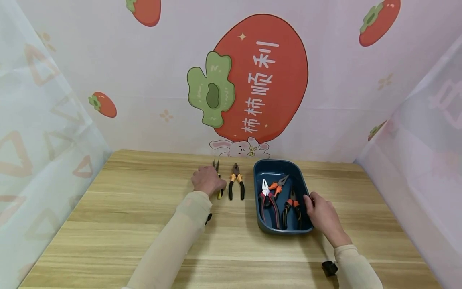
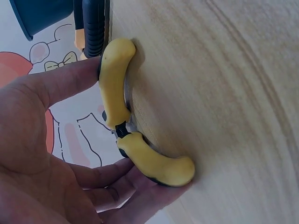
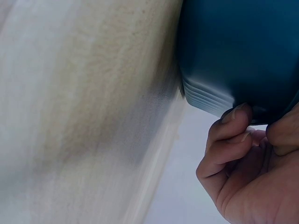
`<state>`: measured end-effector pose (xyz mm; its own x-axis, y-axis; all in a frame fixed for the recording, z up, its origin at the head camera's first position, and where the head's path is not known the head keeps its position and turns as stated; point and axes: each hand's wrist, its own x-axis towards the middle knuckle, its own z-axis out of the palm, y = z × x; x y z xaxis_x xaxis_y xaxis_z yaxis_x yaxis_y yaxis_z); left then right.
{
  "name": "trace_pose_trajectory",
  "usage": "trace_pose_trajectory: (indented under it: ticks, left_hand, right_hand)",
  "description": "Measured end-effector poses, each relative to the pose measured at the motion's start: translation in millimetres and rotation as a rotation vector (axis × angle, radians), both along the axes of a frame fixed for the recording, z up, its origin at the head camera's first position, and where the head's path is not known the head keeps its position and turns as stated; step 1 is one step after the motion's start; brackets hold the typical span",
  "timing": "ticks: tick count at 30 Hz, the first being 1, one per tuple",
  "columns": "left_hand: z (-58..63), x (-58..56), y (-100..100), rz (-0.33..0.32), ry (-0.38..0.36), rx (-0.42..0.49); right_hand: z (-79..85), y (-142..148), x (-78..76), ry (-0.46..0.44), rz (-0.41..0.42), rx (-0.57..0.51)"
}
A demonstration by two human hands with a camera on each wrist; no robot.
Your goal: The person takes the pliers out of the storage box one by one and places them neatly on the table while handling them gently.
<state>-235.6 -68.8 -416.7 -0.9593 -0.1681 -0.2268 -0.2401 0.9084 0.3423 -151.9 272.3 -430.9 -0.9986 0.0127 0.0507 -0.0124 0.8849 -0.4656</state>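
Note:
Needle-nose pliers with yellow handles (image 2: pixel 156 163) lie on the wooden table. My left hand (image 1: pixel 208 180) grips them across both spread handles, thumb on one and fingers on the other, as the left wrist view shows. In the head view that hand covers most of them. Just to their right lies another pair of pliers with orange and black handles (image 1: pixel 236 188). A dark blue plastic bin (image 1: pixel 268 230) stands on the table further right. My right hand (image 1: pixel 323 214) pinches its right rim between thumb and curled fingers.
Inside the bin are pliers with red and black handles (image 1: pixel 277 214), pliers with orange handles (image 1: pixel 277 188) and pliers with black and orange handles (image 1: pixel 297 210). A printed cloth (image 1: pixel 166 80) hangs behind the table's back edge, with more cloth at both sides.

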Motion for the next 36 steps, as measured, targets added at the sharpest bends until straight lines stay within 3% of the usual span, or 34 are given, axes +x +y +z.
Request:
trace_pose_trajectory:
  ticks: [11, 36]
  left_hand:
    - [1.5, -1.5, 1.2, 0.003, -0.030, -0.038]
    - [-2.5, 2.3, 4.9, 0.009, -0.009, -0.082]
  right_hand:
    - [-0.1, 0.5, 0.0, -0.010, 0.001, 0.001]
    - [-0.7, 1.1, -1.0, -0.005, -0.001, 0.004]
